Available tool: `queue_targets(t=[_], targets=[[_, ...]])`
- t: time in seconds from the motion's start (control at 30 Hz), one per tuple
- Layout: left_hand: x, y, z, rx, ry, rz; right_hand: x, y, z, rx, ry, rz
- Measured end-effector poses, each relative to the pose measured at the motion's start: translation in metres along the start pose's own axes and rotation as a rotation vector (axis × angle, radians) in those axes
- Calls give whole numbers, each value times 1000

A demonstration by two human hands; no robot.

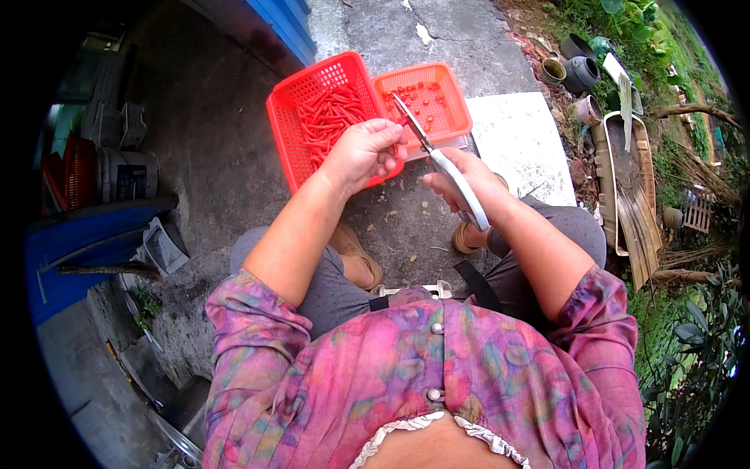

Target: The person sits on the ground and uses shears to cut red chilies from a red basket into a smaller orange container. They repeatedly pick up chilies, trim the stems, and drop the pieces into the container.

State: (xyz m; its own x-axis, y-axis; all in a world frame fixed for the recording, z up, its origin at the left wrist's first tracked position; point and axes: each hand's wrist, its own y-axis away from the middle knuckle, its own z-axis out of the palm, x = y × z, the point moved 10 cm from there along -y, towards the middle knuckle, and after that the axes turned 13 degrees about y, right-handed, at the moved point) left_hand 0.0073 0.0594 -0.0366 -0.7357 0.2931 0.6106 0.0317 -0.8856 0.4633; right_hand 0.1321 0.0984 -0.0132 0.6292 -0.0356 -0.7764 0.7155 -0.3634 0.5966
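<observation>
Seated over two baskets on concrete, my left hand [366,152] pinches a red chilli [401,121] above the red basket [285,125] of whole chillies, while my right hand [461,184] grips scissors [437,160] (blades open at the pepper), beside the orange basket [457,102] of cut pieces.

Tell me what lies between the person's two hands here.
In the head view, the scissors' blades reach from the right hand toward the left hand; beneath the gap show the red basket's rim and bare concrete.
</observation>
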Motion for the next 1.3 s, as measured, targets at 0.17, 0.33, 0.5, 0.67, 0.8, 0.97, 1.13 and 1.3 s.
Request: queue_targets(t=[0.17,0.33,0.5,0.67,0.8,0.97,1.13,1.3], targets=[[-5,-2,-4,49,153,-47,3,1,-6,75,34,53],[-2,-1,-9,62,117,-17,7,2,-7,52,-34,77],[2,-1,-9,72,112,27,-1,1,-7,63,-30,9],[-2,-3,-4,58,19,-4,-4,0,-1,19,23,-40],[-3,-3,-1,50,3,-8,1,-1,-4,23,58,12],[0,-3,-10,100,20,10,-1,5,-6,12,52,80],[2,-3,-8,104,55,34,1,-1,-6,51,37,2],[-2,-3,-2,72,-16,-9,6,-4,-3,42,38,-29]])
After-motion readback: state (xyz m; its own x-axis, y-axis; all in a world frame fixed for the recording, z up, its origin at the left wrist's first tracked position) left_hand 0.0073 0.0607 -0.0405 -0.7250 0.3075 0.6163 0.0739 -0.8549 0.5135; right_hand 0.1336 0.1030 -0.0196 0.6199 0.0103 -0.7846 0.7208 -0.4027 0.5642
